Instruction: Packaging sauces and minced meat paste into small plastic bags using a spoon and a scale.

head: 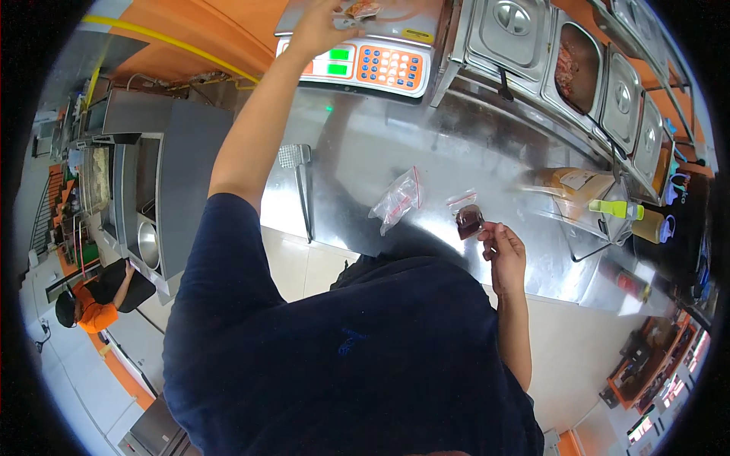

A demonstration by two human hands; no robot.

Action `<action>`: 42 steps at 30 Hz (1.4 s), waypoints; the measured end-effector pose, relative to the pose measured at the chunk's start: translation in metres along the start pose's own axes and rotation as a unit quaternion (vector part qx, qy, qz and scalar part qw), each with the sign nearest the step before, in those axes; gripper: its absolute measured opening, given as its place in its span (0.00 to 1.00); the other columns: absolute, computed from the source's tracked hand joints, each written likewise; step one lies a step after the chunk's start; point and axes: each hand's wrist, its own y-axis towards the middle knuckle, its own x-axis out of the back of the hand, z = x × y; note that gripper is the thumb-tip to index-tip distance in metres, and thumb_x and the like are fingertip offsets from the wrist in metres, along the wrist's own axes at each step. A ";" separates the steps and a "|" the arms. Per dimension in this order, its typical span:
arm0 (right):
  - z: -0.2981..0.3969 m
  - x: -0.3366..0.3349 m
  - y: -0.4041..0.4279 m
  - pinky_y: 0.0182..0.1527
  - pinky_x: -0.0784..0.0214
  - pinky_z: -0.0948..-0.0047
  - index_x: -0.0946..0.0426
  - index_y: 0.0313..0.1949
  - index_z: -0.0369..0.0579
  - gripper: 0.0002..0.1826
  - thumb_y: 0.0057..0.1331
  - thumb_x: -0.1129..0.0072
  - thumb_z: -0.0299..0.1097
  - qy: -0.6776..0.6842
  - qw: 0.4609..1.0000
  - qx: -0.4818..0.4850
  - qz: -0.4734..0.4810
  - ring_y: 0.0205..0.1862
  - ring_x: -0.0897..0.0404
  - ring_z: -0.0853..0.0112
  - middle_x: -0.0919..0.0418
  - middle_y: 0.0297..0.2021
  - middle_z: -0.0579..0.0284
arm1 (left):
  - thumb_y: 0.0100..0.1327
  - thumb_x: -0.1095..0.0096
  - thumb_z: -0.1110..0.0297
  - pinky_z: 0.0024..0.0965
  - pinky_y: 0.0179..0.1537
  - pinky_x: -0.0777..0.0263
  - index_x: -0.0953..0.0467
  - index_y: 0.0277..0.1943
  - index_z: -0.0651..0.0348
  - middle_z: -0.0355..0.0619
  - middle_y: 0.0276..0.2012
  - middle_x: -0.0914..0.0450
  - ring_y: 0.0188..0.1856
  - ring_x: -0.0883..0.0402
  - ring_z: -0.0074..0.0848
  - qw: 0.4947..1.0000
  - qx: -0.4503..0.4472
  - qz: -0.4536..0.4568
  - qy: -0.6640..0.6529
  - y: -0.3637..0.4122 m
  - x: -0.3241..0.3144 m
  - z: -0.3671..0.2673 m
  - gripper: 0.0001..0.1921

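My right hand (505, 248) pinches the lower corner of a small clear zip bag (469, 221) with dark red contents, above the steel worktop (365, 142). To its left lies a bundle of clear zip bags (398, 200) with red seal strips. My left arm reaches up to a digital scale (393, 67) with green-lit displays and a keypad. There my left hand (322, 28) has its fingers beside another small bag (363, 8) with orange-red contents, on the steel pan. Whether the fingers grip that bag cannot be made out.
A steel wire-headed masher (295, 157) lies at the worktop's left. On the right are lidded steel food pans (507, 34), an uncovered pan (576, 68) holding pinkish food, a bag of tan powder (573, 182) and squeeze bottles (653, 227). A person in orange (97, 313) stands far left.
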 end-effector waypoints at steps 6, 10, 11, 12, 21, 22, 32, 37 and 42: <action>0.009 -0.004 -0.011 0.34 0.39 0.80 0.17 0.48 0.40 0.17 0.79 0.47 0.42 -0.026 0.999 0.029 0.019 0.30 0.31 0.81 0.17 0.33 0.64 | 0.61 0.23 0.65 0.42 0.60 0.25 0.22 0.65 0.55 0.53 0.55 0.19 0.59 0.19 0.42 0.997 0.079 -0.003 -0.013 0.005 -0.029 0.016 0.29; 0.023 -0.004 -0.026 0.37 0.35 0.79 0.18 0.49 0.39 0.10 0.75 0.39 0.31 -0.133 0.982 0.112 0.074 0.33 0.28 0.82 0.17 0.35 0.64 | 0.67 0.28 0.63 0.33 0.48 0.22 0.14 0.50 0.61 0.49 0.41 0.10 0.40 0.12 0.28 0.997 0.015 -0.071 -0.002 -0.033 -0.017 -0.054 0.14; 0.028 -0.007 -0.031 0.38 0.34 0.79 0.18 0.50 0.40 0.10 0.72 0.36 0.28 -0.186 0.970 0.138 0.073 0.34 0.27 0.81 0.17 0.35 0.65 | 0.66 0.28 0.63 0.32 0.48 0.22 0.14 0.51 0.61 0.48 0.41 0.10 0.41 0.12 0.27 0.996 0.073 -0.044 -0.017 -0.050 -0.020 -0.090 0.14; 0.030 -0.009 -0.035 0.38 0.34 0.79 0.18 0.50 0.40 0.10 0.72 0.36 0.28 -0.182 0.971 0.140 0.064 0.34 0.27 0.81 0.17 0.35 0.65 | 0.66 0.27 0.64 0.32 0.48 0.22 0.14 0.52 0.60 0.47 0.41 0.10 0.42 0.13 0.25 0.991 0.131 -0.015 -0.028 -0.071 -0.021 -0.128 0.15; 0.061 -0.015 -0.052 0.41 0.24 0.74 0.19 0.55 0.41 0.22 0.61 0.25 0.23 -0.155 0.894 0.417 0.050 0.36 0.18 0.76 0.14 0.36 0.60 | 0.69 0.30 0.74 0.39 0.57 0.20 0.17 0.50 0.67 0.53 0.44 0.12 0.46 0.12 0.32 0.847 0.212 0.044 -0.485 -0.222 -0.107 -0.318 0.10; 0.063 -0.011 -0.055 0.41 0.23 0.74 0.19 0.54 0.41 0.21 0.61 0.25 0.24 -0.139 0.897 0.418 0.046 0.36 0.17 0.76 0.13 0.35 0.61 | 0.69 0.30 0.74 0.39 0.57 0.20 0.17 0.50 0.67 0.53 0.44 0.12 0.46 0.12 0.32 0.849 0.214 0.045 -0.482 -0.221 -0.108 -0.331 0.10; 0.074 0.036 -0.064 0.42 0.20 0.73 0.16 0.42 0.40 0.14 0.56 0.24 0.22 -0.192 0.836 0.509 0.075 0.37 0.12 0.68 0.13 0.38 0.52 | 0.76 0.36 0.64 0.25 0.38 0.17 0.19 0.54 0.69 0.42 0.38 0.14 0.38 0.15 0.18 0.808 0.346 0.003 -0.476 -0.211 -0.115 -0.394 0.14; 0.075 0.059 -0.063 0.42 0.20 0.72 0.16 0.38 0.37 0.09 0.58 0.28 0.20 -0.191 0.838 0.508 0.056 0.38 0.12 0.66 0.13 0.39 0.54 | 0.77 0.37 0.64 0.27 0.41 0.16 0.21 0.58 0.69 0.45 0.42 0.15 0.42 0.15 0.21 0.789 0.340 0.016 -0.511 -0.211 -0.133 -0.406 0.17; 0.075 0.087 -0.055 0.43 0.20 0.72 0.17 0.39 0.36 0.07 0.60 0.31 0.18 -0.159 0.860 0.481 0.064 0.40 0.13 0.66 0.13 0.40 0.53 | 0.71 0.33 0.75 0.34 0.44 0.13 0.31 0.72 0.66 0.48 0.45 0.15 0.43 0.12 0.29 0.838 0.229 0.043 -0.493 -0.212 -0.156 -0.417 0.29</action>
